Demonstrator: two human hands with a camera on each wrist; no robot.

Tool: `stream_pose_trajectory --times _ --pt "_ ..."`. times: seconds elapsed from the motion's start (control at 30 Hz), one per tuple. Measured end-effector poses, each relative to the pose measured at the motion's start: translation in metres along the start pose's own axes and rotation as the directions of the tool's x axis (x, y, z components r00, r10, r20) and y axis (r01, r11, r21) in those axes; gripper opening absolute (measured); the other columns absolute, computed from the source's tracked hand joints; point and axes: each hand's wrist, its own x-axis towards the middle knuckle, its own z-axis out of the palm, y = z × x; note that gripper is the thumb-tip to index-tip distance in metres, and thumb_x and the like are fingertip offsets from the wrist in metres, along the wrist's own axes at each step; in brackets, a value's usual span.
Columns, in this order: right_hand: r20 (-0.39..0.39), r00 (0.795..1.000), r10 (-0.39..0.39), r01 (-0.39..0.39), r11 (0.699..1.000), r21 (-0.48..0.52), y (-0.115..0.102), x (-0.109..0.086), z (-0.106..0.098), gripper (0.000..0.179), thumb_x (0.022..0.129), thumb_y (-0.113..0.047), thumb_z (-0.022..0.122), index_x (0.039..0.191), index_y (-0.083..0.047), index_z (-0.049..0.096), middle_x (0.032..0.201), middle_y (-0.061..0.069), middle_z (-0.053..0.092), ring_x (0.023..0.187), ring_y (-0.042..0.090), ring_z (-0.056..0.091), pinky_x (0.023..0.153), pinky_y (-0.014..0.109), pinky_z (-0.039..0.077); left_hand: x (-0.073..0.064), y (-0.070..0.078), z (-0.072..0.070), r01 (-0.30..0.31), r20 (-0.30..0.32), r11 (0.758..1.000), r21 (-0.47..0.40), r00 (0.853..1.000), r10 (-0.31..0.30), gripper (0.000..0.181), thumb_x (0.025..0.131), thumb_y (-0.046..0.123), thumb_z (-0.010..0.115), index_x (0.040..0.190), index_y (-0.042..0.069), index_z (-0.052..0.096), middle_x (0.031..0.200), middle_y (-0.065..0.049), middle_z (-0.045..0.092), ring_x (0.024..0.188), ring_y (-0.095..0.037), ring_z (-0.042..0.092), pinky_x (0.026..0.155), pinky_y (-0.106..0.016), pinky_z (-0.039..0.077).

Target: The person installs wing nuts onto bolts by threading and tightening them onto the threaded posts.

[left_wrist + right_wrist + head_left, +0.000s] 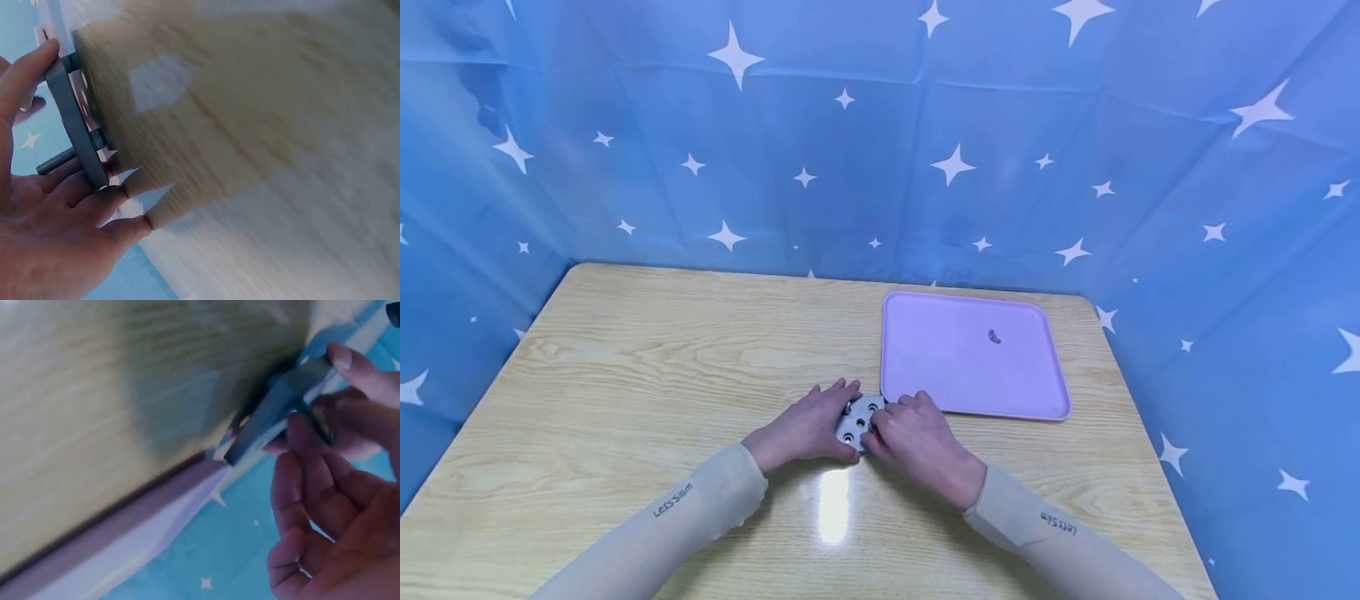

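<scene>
A grey metal plate point(861, 422) with several round holes lies on the table between both hands, close to the tray's near left corner. My left hand point(816, 421) grips it by its edges, thumb at the near end and fingers at the far side. In the left wrist view a threaded bolt point(57, 160) stands up from the plate point(72, 109), and short dark posts show on its underside. My right hand point(921, 437), fingers curled, pinches a small dark shiny screw point(322, 425) at the plate's right part; the fingers partly hide it.
A shallow purple tray point(955, 392) lies at the back right of the wooden table point(662, 358). Small dark metal pieces point(994, 336) rest in it. Blue star-printed cloth point(850, 142) hangs behind the table and along its sides.
</scene>
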Motion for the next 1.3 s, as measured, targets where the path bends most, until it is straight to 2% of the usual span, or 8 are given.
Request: stream_pose_trajectory --times 0.07,0.17,0.3,0.47,0.67,0.8,1.0,1.3 --pt "0.032 0.999 -0.024 0.024 1.000 0.009 0.004 0.000 -0.004 0.026 0.093 -0.040 0.073 0.093 -0.014 0.074 0.083 -0.002 0.071 0.072 0.018 0.060 0.064 0.032 0.045 -0.001 -0.001 0.000 0.000 -0.002 1.000 -0.001 1.000 0.000 0.102 0.072 0.035 0.092 0.155 0.001 0.042 0.160 -0.022 0.041 0.152 -0.037 0.032 0.124 -0.058 0.024" --pt "0.100 0.988 -0.118 0.114 0.993 0.039 0.013 -0.001 -0.013 0.034 0.093 -0.038 0.075 0.118 -0.014 0.073 0.110 -0.001 0.073 0.099 0.021 0.065 0.080 0.039 0.052 -0.001 -0.001 0.000 -0.003 0.001 1.000 -0.002 1.000 0.003 0.101 0.073 0.035 0.092 0.155 0.002 0.042 0.160 -0.022 0.040 0.152 -0.038 0.032 0.124 -0.057 0.023" --pt "0.156 0.942 -0.297 0.291 0.955 0.057 0.025 0.000 -0.022 0.036 0.092 -0.023 0.079 0.128 -0.020 0.071 0.134 -0.005 0.066 0.122 0.022 0.060 0.093 0.043 0.053 0.000 -0.002 -0.001 -0.012 0.006 1.000 -0.011 1.000 0.012 0.099 0.074 0.034 0.091 0.155 0.002 0.043 0.161 -0.021 0.040 0.152 -0.037 0.031 0.125 -0.056 0.023" --pt "0.160 0.899 -0.408 0.408 0.912 0.032 0.033 0.000 -0.023 0.035 0.095 -0.013 0.074 0.129 -0.023 0.071 0.139 -0.010 0.064 0.126 0.019 0.059 0.092 0.041 0.052 0.001 -0.002 -0.002 -0.006 0.009 1.000 -0.002 1.000 0.006 0.099 0.074 0.035 0.092 0.155 0.003 0.044 0.161 -0.020 0.041 0.152 -0.036 0.031 0.125 -0.056 0.023" --pt "0.151 0.891 -0.428 0.428 0.903 0.036 0.034 0.000 -0.019 0.030 0.095 -0.012 0.072 0.122 -0.024 0.074 0.131 -0.012 0.068 0.123 0.017 0.061 0.093 0.039 0.051 0.003 -0.002 -0.001 -0.015 0.016 1.000 -0.002 1.000 0.015 0.099 0.074 0.035 0.091 0.154 0.003 0.044 0.161 -0.018 0.040 0.153 -0.035 0.031 0.125 -0.055 0.021" --pt "0.131 0.892 -0.432 0.436 0.900 -0.003 0.032 0.001 -0.015 0.024 0.095 -0.015 0.074 0.117 -0.024 0.076 0.124 -0.010 0.071 0.117 0.016 0.062 0.094 0.037 0.051 0.002 -0.002 0.000 -0.006 0.013 1.000 -0.012 1.000 0.006 0.100 0.074 0.035 0.092 0.155 0.003 0.043 0.161 -0.018 0.041 0.153 -0.035 0.031 0.126 -0.054 0.021" --pt "0.094 0.917 -0.387 0.395 0.915 -0.080 0.025 0.002 -0.005 0.012 0.093 -0.021 0.076 0.104 -0.023 0.074 0.107 -0.008 0.072 0.102 0.016 0.063 0.086 0.034 0.051 0.003 -0.002 0.000 0.005 0.015 1.000 -0.014 1.000 -0.005 0.101 0.073 0.035 0.092 0.155 0.003 0.043 0.162 -0.018 0.040 0.153 -0.034 0.031 0.125 -0.054 0.022" --pt "-0.002 0.985 -0.174 0.173 0.984 -0.046 0.008 0.003 0.007 0.011 0.091 -0.023 0.079 0.087 -0.016 0.072 0.081 -0.002 0.068 0.070 0.016 0.058 0.060 0.028 0.044 0.002 -0.004 0.001 -0.001 0.005 1.000 -0.011 1.000 0.001 0.100 0.073 0.035 0.092 0.155 0.003 0.043 0.162 -0.018 0.039 0.153 -0.035 0.030 0.126 -0.054 0.021"
